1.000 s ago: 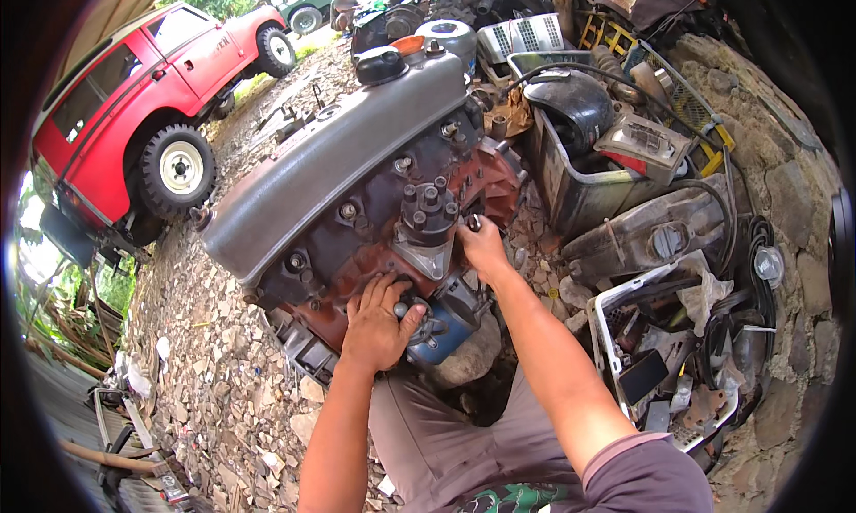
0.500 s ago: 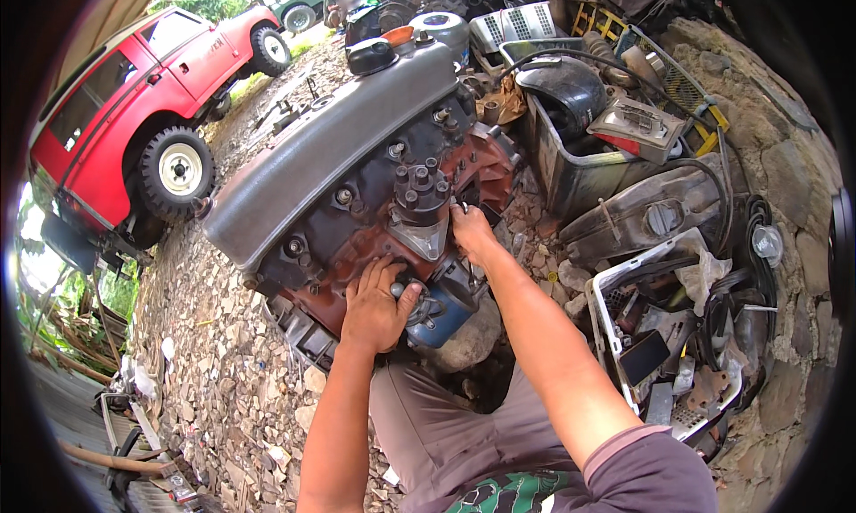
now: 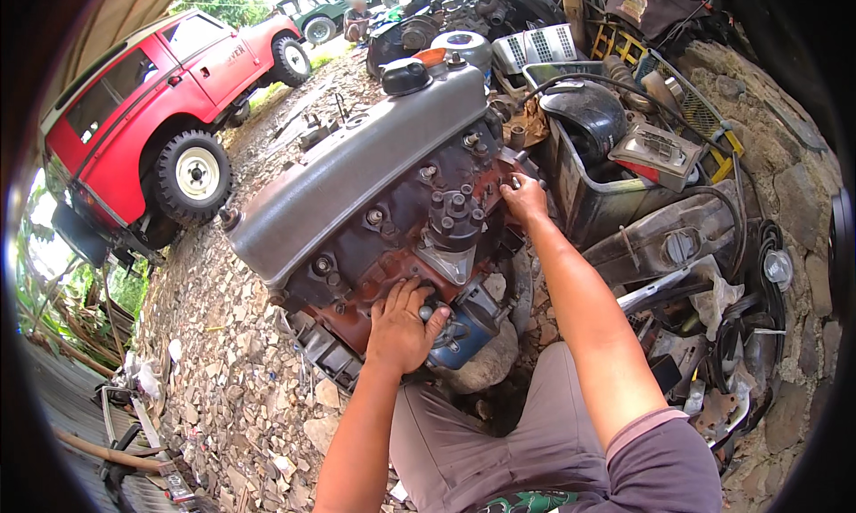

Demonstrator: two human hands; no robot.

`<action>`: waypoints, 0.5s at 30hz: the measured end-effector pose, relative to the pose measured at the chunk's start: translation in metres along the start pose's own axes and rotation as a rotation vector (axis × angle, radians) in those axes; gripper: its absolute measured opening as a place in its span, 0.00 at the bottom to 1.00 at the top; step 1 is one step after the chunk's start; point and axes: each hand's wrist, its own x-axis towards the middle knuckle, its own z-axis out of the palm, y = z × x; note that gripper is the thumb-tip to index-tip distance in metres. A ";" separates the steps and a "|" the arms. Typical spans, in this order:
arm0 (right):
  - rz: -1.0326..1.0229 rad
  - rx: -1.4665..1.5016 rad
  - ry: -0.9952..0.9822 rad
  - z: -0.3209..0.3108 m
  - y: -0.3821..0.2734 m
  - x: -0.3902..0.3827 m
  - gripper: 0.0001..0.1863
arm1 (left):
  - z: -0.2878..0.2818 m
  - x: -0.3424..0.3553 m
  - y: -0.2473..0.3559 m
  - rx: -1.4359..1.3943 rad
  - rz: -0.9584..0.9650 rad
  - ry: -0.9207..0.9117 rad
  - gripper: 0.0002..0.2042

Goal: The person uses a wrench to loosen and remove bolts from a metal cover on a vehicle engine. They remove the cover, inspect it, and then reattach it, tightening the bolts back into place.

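Observation:
An engine [image 3: 388,245] with a reddish-brown block stands in front of me. A long grey valve cover [image 3: 357,174] tops it, with a black cap [image 3: 406,77] at the far end. My left hand [image 3: 403,326] lies against the near side of the block, fingers stretched out and thumb apart, beside a small round knob. Just below it is a blue cylindrical part [image 3: 464,339]. At the right end of the block, past the black distributor [image 3: 456,217], my right hand [image 3: 524,196] is closed, fingertips pinched at a small light-coloured piece too small to name.
Crates of parts stand on the right, including a grey bin [image 3: 580,187] holding a black helmet-like shell [image 3: 584,111] and a white crate [image 3: 664,285]. A stone wall [image 3: 798,201] borders them. Gravel [image 3: 241,370] covers the left, with a red vehicle [image 3: 143,111] beyond.
My right hand has moved from beside the distributor out to the right end of the block. My left hand stays on the block. The whole view has shifted slightly.

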 end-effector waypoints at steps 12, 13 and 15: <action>0.051 0.275 -0.056 -0.014 0.031 -0.007 0.19 | 0.003 0.004 0.001 -0.003 0.029 0.019 0.26; 0.156 0.379 -0.145 -0.023 0.024 -0.022 0.16 | 0.003 0.004 0.000 -0.009 0.022 0.017 0.26; -0.007 0.175 -0.131 -0.010 0.059 -0.028 0.17 | 0.004 0.004 0.001 -0.023 0.019 0.011 0.27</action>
